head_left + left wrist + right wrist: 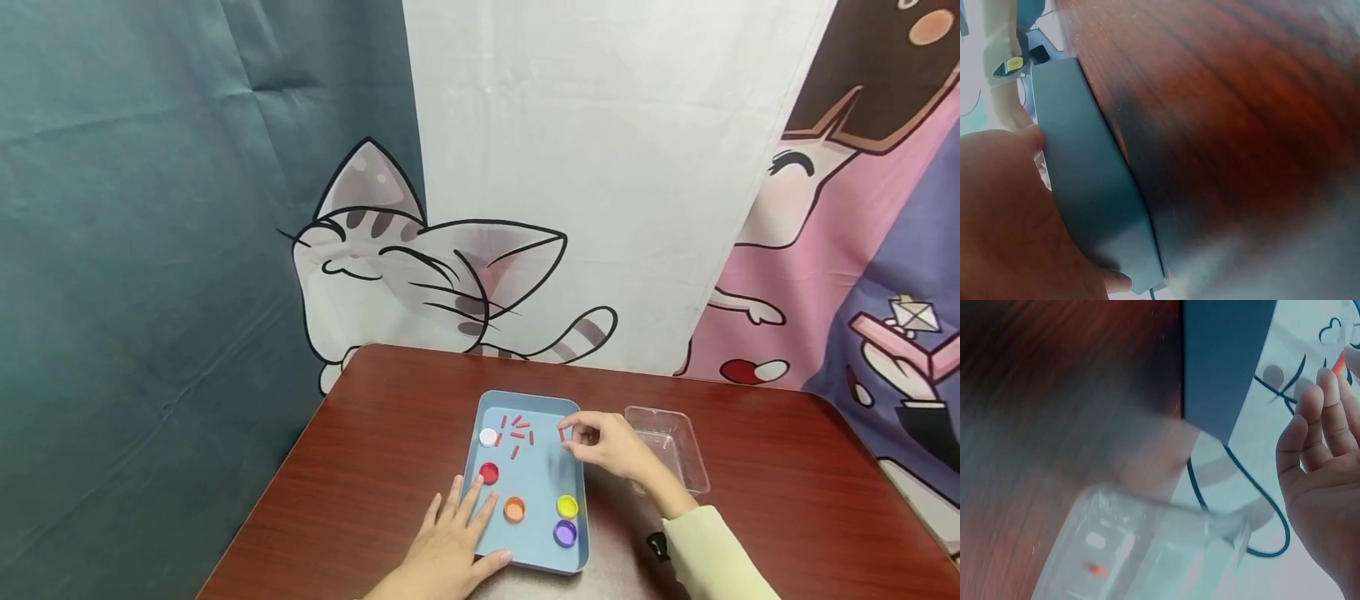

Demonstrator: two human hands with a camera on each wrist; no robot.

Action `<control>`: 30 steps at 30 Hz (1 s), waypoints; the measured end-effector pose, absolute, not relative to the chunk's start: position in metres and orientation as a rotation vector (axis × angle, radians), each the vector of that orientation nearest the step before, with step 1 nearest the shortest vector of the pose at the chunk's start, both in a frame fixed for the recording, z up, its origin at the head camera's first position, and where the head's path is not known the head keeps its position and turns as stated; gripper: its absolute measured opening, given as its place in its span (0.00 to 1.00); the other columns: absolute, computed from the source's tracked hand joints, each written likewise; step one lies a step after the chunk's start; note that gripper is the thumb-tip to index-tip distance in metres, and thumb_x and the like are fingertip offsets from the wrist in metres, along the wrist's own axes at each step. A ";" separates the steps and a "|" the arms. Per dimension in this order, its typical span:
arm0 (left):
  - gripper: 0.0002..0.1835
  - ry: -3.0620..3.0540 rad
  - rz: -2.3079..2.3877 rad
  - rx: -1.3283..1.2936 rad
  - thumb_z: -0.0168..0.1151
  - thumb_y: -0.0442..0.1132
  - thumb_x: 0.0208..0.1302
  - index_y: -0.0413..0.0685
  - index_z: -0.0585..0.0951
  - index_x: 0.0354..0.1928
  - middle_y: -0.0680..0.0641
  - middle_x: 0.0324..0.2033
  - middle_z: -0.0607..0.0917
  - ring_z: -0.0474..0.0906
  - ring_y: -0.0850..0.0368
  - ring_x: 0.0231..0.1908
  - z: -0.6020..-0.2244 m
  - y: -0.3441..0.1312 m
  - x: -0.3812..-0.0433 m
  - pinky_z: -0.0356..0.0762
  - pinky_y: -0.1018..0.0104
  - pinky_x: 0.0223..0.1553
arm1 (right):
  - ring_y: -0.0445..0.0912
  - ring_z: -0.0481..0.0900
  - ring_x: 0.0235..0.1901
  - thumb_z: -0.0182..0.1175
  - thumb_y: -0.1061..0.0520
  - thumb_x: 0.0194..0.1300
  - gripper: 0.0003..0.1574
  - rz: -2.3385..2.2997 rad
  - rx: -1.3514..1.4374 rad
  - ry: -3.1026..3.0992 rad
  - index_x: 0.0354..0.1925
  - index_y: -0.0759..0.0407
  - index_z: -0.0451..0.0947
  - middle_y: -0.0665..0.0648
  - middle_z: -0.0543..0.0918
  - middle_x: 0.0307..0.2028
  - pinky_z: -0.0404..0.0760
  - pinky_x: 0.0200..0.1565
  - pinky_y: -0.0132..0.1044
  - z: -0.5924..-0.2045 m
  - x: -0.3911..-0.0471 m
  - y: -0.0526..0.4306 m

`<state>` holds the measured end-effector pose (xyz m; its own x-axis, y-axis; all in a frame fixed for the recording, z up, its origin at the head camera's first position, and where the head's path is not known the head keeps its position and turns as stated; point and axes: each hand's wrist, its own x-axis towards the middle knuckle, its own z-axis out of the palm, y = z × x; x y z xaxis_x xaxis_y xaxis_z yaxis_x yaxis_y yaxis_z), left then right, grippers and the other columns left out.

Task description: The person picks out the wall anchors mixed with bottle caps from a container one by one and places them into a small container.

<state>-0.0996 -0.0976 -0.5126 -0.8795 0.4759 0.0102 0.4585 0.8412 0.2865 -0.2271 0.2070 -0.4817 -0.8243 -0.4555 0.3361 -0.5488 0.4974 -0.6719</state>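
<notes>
A blue tray [540, 479] lies on the table. My right hand [611, 446] pinches a small red stick [562, 435] between thumb and index finger, above the tray's right side; the stick's tip [1339, 362] also shows in the right wrist view. Several similar red sticks [517, 434] lie scattered in the tray's far part. My left hand [448, 546] rests on the near left rim with fingers spread and straight. In the tray sit small round caps: white [488, 437], red [489, 473], orange [513, 509], yellow [567, 506] and purple [566, 533].
A clear plastic box [693, 454] stands right of the tray, under my right forearm. Through its wall a small red piece [1097, 569] shows blurred in the right wrist view. The brown table [360, 467] ends at a printed cloth backdrop [600, 167].
</notes>
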 end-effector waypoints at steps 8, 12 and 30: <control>0.44 2.945 0.464 0.755 0.45 0.72 0.70 0.52 0.64 0.77 0.43 0.79 0.56 0.49 0.34 0.77 -0.513 -0.099 -0.099 0.55 0.31 0.68 | 0.37 0.75 0.25 0.74 0.63 0.57 0.15 1.213 0.741 -2.643 0.44 0.52 0.86 0.41 0.78 0.23 0.74 0.28 0.30 -0.478 -0.222 0.232; 0.44 2.949 0.473 0.760 0.46 0.72 0.70 0.52 0.64 0.77 0.42 0.79 0.57 0.50 0.33 0.76 -0.514 -0.099 -0.099 0.55 0.30 0.68 | 0.38 0.75 0.26 0.74 0.61 0.58 0.15 1.194 0.703 -2.652 0.44 0.49 0.86 0.42 0.78 0.24 0.75 0.29 0.31 -0.475 -0.219 0.246; 0.44 2.952 0.447 0.756 0.45 0.72 0.70 0.52 0.64 0.77 0.43 0.79 0.56 0.50 0.34 0.76 -0.513 -0.099 -0.099 0.55 0.31 0.68 | 0.36 0.74 0.25 0.72 0.62 0.60 0.13 1.181 0.588 -2.636 0.44 0.54 0.85 0.44 0.79 0.25 0.71 0.26 0.29 -0.472 -0.207 0.312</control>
<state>-0.0990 -0.0988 -0.5131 -0.8776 0.4793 0.0121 0.4613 0.8373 0.2933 -0.2070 0.3120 -0.4718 -0.9025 -0.2765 0.3303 -0.4305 0.6034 -0.6713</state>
